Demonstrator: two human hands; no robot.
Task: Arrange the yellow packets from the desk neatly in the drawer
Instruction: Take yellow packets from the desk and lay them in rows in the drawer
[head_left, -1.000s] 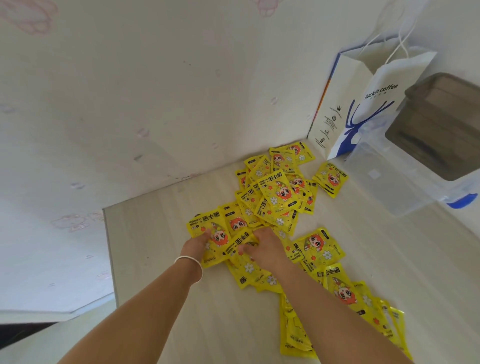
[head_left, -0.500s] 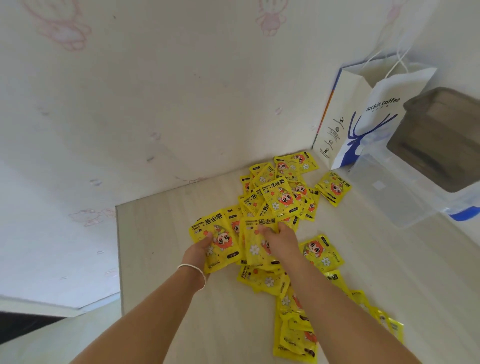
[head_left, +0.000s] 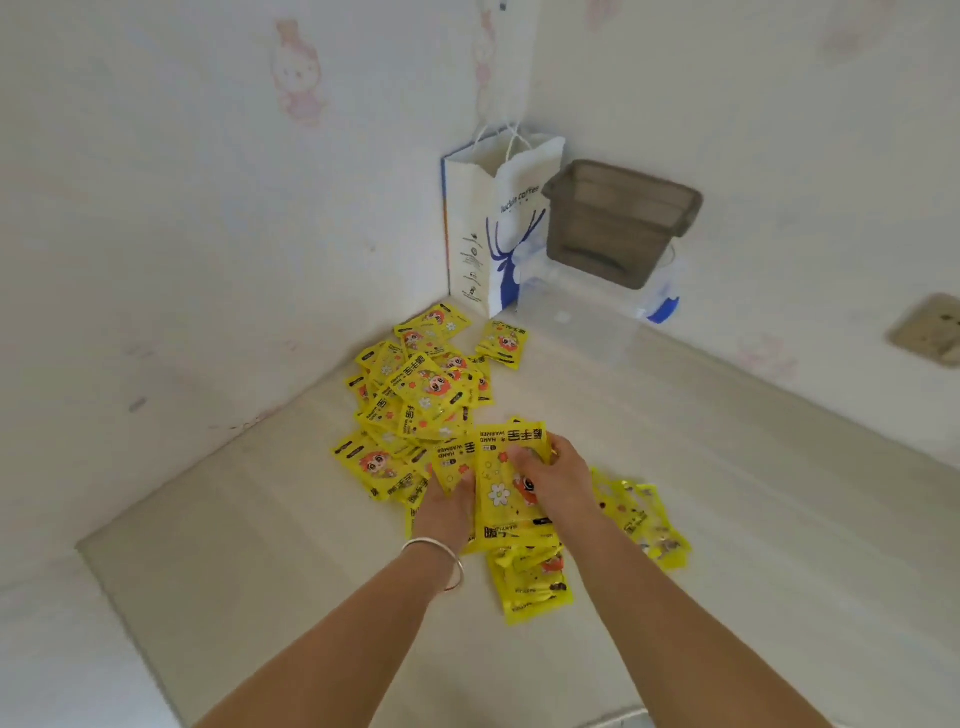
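Lifted since earlier, a yellow "HAND WARMER" foil packet, long axis toward the desk's back corner, is pinched by the right hand; the left hand grips another.

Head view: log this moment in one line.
right hand: grips packet | left hand: on packets | pile: on desk | drawer: unseen

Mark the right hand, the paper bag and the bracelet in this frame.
right hand (head_left: 558, 480), head view, back of the hand gripping yellow packets.
paper bag (head_left: 470, 218), head view, its white side panel.
bracelet (head_left: 453, 555), head view, band across the left wrist.
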